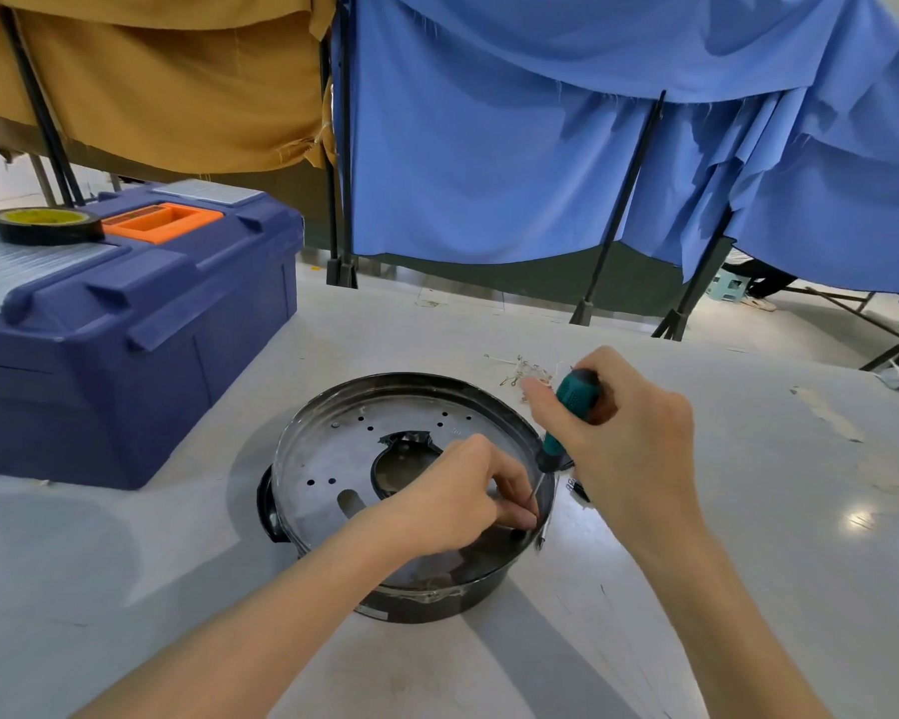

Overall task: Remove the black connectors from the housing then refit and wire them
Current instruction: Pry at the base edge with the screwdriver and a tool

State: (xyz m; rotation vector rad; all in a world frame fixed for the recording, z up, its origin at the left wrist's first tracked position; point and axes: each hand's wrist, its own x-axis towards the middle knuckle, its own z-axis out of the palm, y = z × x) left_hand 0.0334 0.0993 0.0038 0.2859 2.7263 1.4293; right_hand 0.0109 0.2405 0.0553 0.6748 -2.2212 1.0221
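The head camera looks down at a grey table (748, 537). The round metal housing (328, 459) sits in the lower middle of the picture. It looks like a shallow pan with small holes and one big hole in its flat plate.

The left hand (463, 498) reaches in from the bottom left and is inside the housing, near its right wall. Its fingers (515, 511) are bent down tight, with the tips close together. There is a small dark spot under the tips, but I cannot tell if the hand is pinching anything.

The right hand (624, 433) is just right of the housing, above its rim. Its fingers are wrapped round the green and black handle of a screwdriver (574, 394). The thin metal end slants down and left to the left fingertips.

I cannot pick out the black connectors for sure. A small black thing (578, 491) lies on the table just beside the right rim.

Some thin little wires (515, 368) lie on the table behind the right hand.

On the left stands a big blue toolbox (125, 324) with an orange handle. A roll of black tape (42, 225) lies on its lid.

At the top hang a brown cloth (151, 80) on the left and a blue cloth (541, 147) on the right.
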